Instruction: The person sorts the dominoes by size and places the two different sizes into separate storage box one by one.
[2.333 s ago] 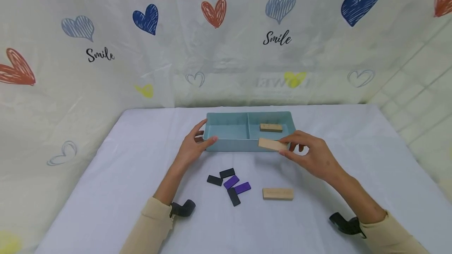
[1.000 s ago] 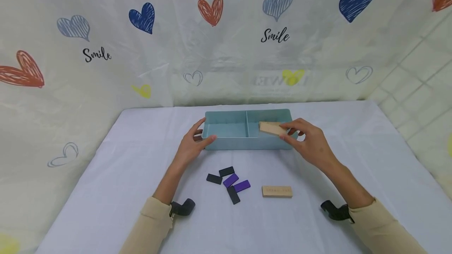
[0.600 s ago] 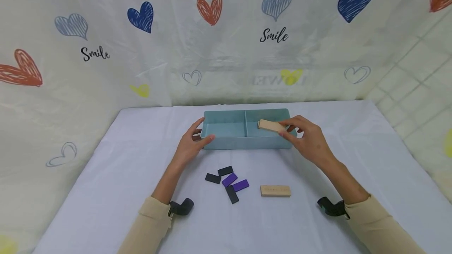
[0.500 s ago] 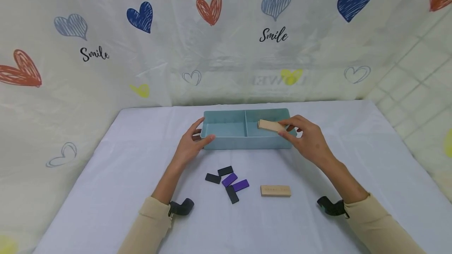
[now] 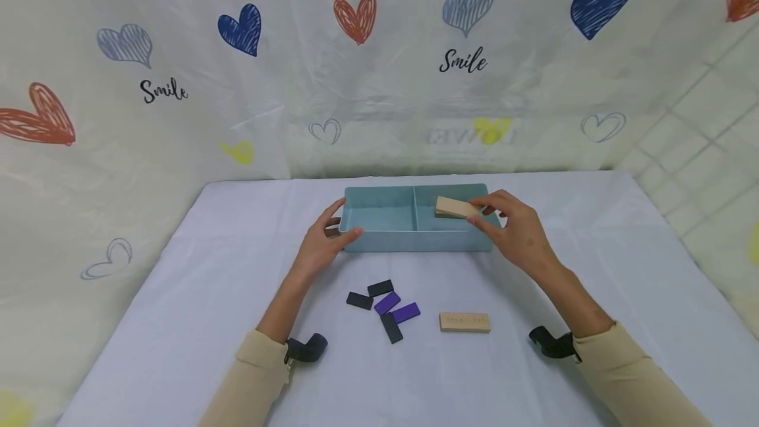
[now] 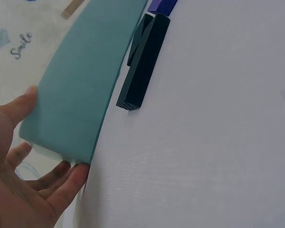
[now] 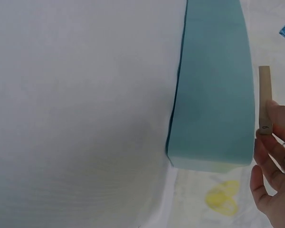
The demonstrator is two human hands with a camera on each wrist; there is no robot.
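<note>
A light-blue two-compartment box (image 5: 415, 241) stands toward the back of the white table. My left hand (image 5: 317, 242) grips its left end, thumb at the front rim and fingers round the side; the left wrist view shows this hand (image 6: 31, 175) at the box's end. My right hand (image 5: 518, 229) pinches the right end of a pale wooden block (image 5: 455, 207) over the right compartment. In the right wrist view, this block (image 7: 265, 92) shows above the rim. Another wooden block (image 5: 446, 215) is mostly hidden under the held one; whether they touch I cannot tell.
Nearer on the white cloth (image 5: 237, 269) lies a third wooden block (image 5: 465, 322). To its left are several small black blocks (image 5: 391, 328) and two purple blocks (image 5: 406, 312) in a loose cluster. A heart-printed sheet (image 5: 379, 84) hangs behind the table.
My right hand has carried the wooden block from in front of the box up over the front rim, and it now sits above the block inside. My left hand keeps its grip on the box.
</note>
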